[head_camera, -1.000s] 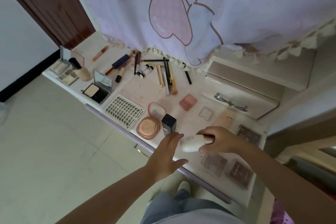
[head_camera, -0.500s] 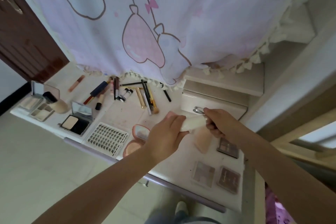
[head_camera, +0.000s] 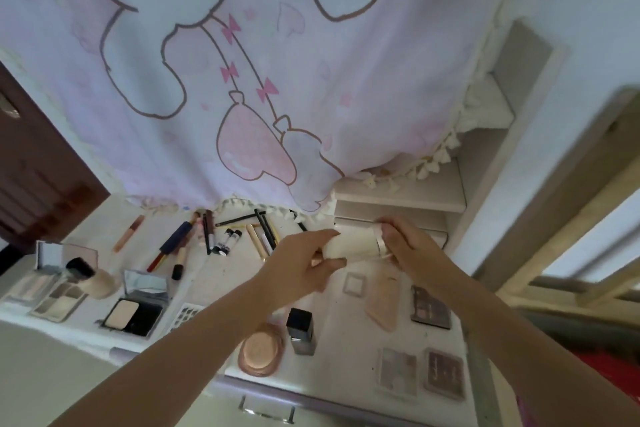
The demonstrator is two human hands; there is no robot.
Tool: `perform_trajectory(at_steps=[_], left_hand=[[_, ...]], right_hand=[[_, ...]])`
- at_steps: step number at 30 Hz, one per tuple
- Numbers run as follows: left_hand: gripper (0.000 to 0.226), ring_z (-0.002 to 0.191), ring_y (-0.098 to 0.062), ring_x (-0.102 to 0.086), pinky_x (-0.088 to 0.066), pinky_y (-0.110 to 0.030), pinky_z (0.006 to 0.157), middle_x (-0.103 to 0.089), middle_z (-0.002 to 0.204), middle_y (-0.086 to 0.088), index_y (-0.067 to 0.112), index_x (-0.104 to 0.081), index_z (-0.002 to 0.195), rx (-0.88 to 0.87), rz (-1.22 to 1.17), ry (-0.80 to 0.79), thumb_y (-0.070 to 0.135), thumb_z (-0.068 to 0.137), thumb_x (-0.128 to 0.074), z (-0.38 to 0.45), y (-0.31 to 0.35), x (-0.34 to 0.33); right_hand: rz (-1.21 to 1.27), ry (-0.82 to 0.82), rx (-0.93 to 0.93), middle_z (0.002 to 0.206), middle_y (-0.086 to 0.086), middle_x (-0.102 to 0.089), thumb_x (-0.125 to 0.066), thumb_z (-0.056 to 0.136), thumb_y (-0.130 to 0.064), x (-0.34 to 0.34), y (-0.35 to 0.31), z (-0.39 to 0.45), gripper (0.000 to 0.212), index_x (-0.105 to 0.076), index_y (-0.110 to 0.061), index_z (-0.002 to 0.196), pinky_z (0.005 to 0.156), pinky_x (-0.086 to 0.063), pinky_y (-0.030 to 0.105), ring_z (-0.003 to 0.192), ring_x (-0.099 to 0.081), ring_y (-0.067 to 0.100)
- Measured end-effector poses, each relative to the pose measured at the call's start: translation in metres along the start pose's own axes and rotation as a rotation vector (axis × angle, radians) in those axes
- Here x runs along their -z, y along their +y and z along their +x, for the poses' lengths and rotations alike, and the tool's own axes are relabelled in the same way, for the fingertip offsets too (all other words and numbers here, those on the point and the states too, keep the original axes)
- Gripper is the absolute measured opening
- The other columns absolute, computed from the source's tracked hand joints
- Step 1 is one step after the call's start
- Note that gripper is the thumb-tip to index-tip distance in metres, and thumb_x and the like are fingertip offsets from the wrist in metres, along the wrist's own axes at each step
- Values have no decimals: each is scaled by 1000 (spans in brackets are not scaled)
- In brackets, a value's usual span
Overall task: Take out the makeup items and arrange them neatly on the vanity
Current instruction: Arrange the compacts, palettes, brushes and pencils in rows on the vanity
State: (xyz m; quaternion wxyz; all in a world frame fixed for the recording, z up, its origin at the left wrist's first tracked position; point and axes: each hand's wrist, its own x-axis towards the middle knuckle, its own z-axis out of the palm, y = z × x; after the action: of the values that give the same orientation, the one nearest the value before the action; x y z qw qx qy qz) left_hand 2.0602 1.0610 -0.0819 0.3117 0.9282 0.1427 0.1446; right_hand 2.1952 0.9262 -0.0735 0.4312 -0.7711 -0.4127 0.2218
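Though two hands (head_camera: pixel 349 253), one tube (head_camera: pixel 353 243).

Both hands up over white vanity top (head_camera: pixel 221 279): left hand (head_camera: pixel 299 262) grips body of cream cylindrical bottle (head_camera: pixel 353 244), right hand (head_camera: pixel 407 246) pinches its capped end. Below: square black-capped glass bottle (head_camera: pixel 300 331), round rose-gold compact (head_camera: pixel 260 352), eyeshadow palettes (head_camera: pixel 430 307).

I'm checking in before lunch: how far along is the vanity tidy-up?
Mostly laid out: palettes, compacts and pencils lie on the vanity. In hand: both the left hand and right hand hold a cream tube. Left: setting it down.
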Motion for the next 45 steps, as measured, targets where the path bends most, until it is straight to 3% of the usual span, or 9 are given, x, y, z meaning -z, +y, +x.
perform_trajectory(at_steps=[4,9,13,16,19,25,30,34,45], left_hand=[[10,54,1,-64,-46,-8,49,-67,59,7,7,-61,88,228,-585,-178,8,91,-52,11,8,29],[23,54,-15,-68,-53,-18,47,-71,64,-5,6,-61,88,326,-945,-210,10,95,-39,15,11,43],[20,58,-15,-69,-54,-17,51,-72,70,-3,7,-63,90,313,-918,-165,9,94,-43,15,13,47],[17,66,-16,-70,-56,-19,57,-73,76,-3,7,-64,95,301,-862,-144,10,93,-47,13,11,52],[16,68,-17,-70,-56,-20,59,-74,78,-3,11,-64,95,306,-831,-127,13,92,-48,9,10,57],[19,67,-18,-70,-59,-24,64,-74,78,-3,12,-65,92,373,-903,-73,14,94,-45,-2,5,66],[18,67,-17,-70,-59,-23,65,-74,80,-3,11,-65,94,371,-869,-41,13,93,-47,-8,3,70],[18,70,-19,-70,-58,-26,67,-71,88,-10,8,-65,97,372,-861,-32,14,93,-48,-13,1,68],[18,67,-18,-71,-58,-22,59,-73,81,-9,2,-61,99,470,-1063,-91,9,93,-46,-41,0,37]], right_hand=[[-143,-95,218,88,-17,-48,-42,91,-29,22,-14,-4,28,-35,-30,118,70,-44,15,76,-51,8],[-123,12,452,108,-11,-53,-55,74,-11,36,-16,4,38,-61,-23,111,81,-47,7,96,-56,6],[500,-55,147,108,9,-62,-50,86,9,38,-27,9,41,-67,-26,101,70,-56,20,82,-67,7],[359,-71,-111,77,5,-67,-44,94,-27,38,-40,16,21,-60,-14,92,43,-45,21,50,-60,10],[219,-150,-51,54,-3,-63,-44,95,-25,36,-41,23,25,-63,-10,89,36,-34,18,37,-48,8],[394,-188,155,93,-12,-70,-54,78,18,34,-38,29,48,-75,-25,77,75,-52,14,83,-66,2],[601,-96,33,93,2,-65,-53,88,-1,25,-56,36,20,-68,-9,78,65,-58,23,76,-65,14],[145,-222,0,71,5,-64,-49,93,-24,19,-57,33,17,-63,-15,93,52,-46,23,57,-59,17],[444,-354,-39,101,2,-67,-41,79,24,12,-35,10,48,-65,-14,96,76,-54,19,92,-64,7]])
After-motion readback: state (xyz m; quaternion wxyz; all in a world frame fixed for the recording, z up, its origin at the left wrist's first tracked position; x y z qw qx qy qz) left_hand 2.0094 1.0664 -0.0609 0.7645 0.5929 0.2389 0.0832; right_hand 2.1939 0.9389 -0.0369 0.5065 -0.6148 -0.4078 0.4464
